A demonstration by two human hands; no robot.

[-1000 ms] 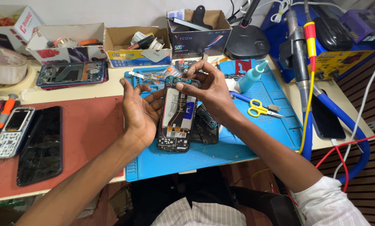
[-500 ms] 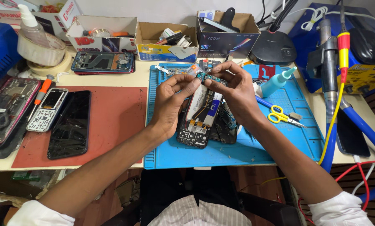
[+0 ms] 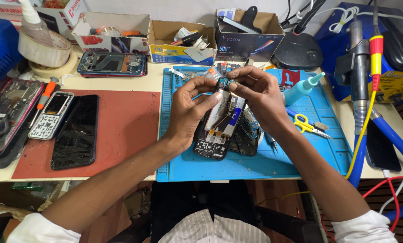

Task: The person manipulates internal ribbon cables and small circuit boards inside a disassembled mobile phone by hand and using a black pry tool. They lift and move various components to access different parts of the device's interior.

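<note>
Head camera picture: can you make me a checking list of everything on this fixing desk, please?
Surface: blue work mat beside a red mat on a pale table.
Job's things: opened phone with its insides showing, held tilted above the blue mat; a second opened phone part lies under it.
Clutter: yellow-handled scissors, glue bottle, black phone, keypad phone, tape rolls, cardboard boxes.
Grippers: left hand cradles the phone; right hand pinches at its top edge.
Cables: yellow and red wires on the right.
Surroundings: blue machine at the left; nobody else seen.
</note>
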